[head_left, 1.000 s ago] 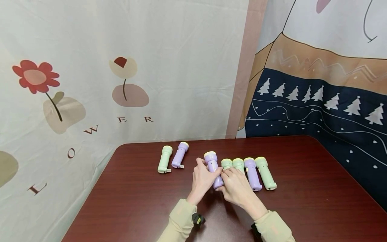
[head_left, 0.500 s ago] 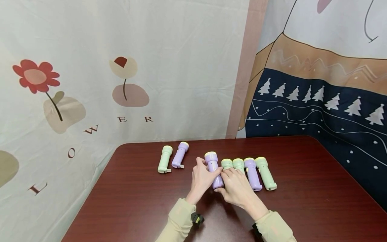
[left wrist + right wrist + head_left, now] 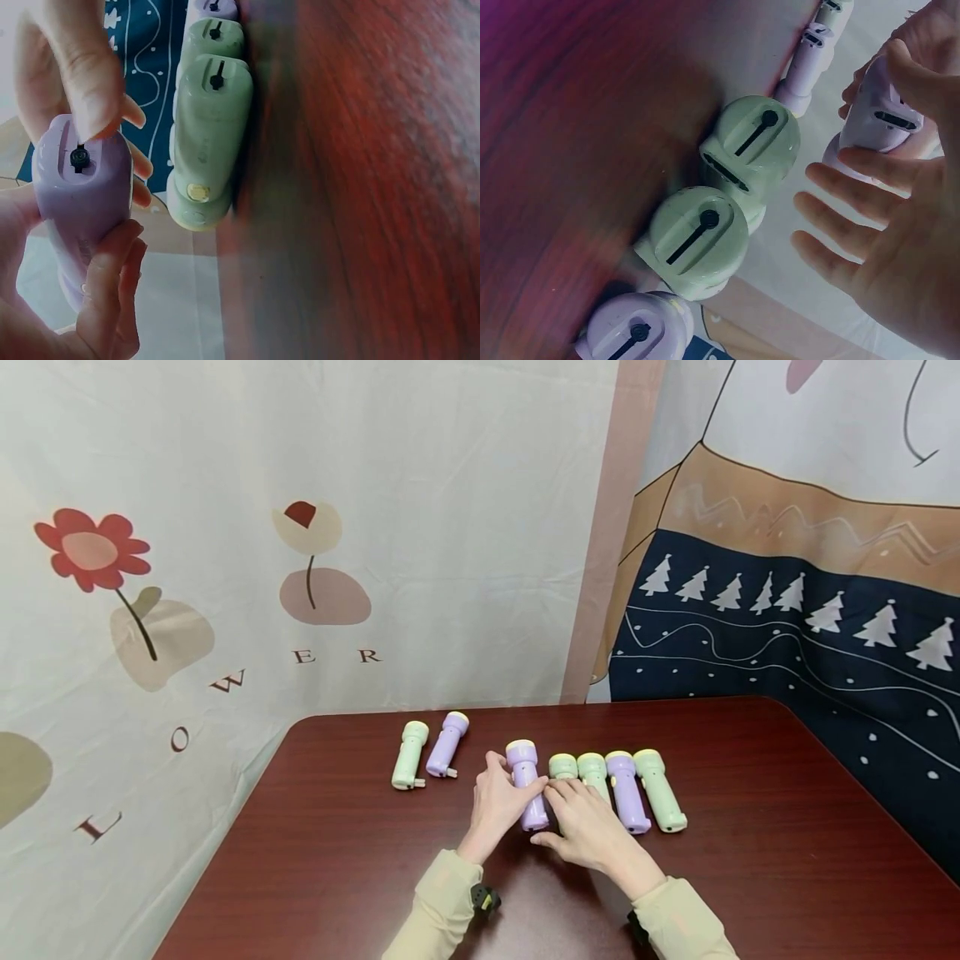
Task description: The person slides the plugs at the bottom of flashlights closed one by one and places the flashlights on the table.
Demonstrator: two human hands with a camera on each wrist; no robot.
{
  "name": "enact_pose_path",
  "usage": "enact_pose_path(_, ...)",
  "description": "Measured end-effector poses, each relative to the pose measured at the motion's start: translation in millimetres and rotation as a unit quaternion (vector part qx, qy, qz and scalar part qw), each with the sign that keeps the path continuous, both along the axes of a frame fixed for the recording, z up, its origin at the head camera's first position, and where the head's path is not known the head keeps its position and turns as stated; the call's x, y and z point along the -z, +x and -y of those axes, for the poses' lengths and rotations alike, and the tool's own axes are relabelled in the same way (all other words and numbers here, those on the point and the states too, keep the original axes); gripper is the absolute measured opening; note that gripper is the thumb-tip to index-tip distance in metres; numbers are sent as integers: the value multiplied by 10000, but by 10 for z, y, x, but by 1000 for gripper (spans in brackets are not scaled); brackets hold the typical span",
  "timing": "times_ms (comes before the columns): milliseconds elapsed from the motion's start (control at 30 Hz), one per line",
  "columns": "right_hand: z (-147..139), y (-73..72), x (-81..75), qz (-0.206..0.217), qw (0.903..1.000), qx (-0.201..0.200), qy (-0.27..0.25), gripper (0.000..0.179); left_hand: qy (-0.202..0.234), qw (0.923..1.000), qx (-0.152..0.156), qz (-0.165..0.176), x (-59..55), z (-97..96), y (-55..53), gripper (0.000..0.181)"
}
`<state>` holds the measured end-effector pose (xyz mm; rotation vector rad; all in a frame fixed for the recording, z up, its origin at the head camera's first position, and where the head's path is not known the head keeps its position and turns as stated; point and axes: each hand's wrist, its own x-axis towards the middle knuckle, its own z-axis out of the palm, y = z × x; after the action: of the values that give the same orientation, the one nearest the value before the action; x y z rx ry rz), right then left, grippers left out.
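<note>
My left hand (image 3: pixel 497 802) grips a purple flashlight (image 3: pixel 522 764) around its barrel, lens end pointing away. In the left wrist view the flashlight's tail (image 3: pixel 56 169) faces the camera, showing a dark slot with a round socket. My right hand (image 3: pixel 588 827) is beside it; its thumb (image 3: pixel 94 105) touches the tail while the other fingers (image 3: pixel 847 225) reach out fairly straight. Under and beside the right hand a row lies side by side: two green flashlights (image 3: pixel 562 766) partly hidden by the fingers, a purple flashlight (image 3: pixel 628 793), and a green flashlight (image 3: pixel 660 789) at the right end.
At the table's back left lie another green flashlight (image 3: pixel 408 756) and a purple flashlight (image 3: pixel 447 745), each with a small plug sticking out at its tail. The dark red table (image 3: pixel 315 860) has patterned cloths hanging behind it.
The held purple flashlight has tilted and shifted slightly toward the person. My right thumb has moved a little lower and left, and the right hand has loosened slightly.
</note>
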<state>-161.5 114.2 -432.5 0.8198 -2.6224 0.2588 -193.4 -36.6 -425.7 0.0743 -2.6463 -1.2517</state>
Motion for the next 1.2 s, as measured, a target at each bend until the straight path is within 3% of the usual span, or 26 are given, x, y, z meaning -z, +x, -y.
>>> enact_pose_path(300, -42, -15, 41, 668, 9977, -120, 61, 56, -177, 9998, 105, 65, 19, 27, -34, 60)
enact_pose_path(533, -57, -17, 77, 1100, 9938, 98, 81, 51, -515, 9984, -9, 252, 54, 48, -86, 61)
enact_pose_path(800, -92, -3, 77, 1238, 9920, 245, 50, 46, -848, 9950, 48, 519, 120, 14, -156, 59)
enact_pose_path(1033, -154, 3, 42, 1320, 9904, 411, 47, 45, -1140, 9906, 115, 746, 171, -57, -217, 74)
enact_pose_path(1200, -185, 22, -4, 1464, 9883, 435, 35, 46, -1242, 9895, 154, 719, 198, -94, -226, 79)
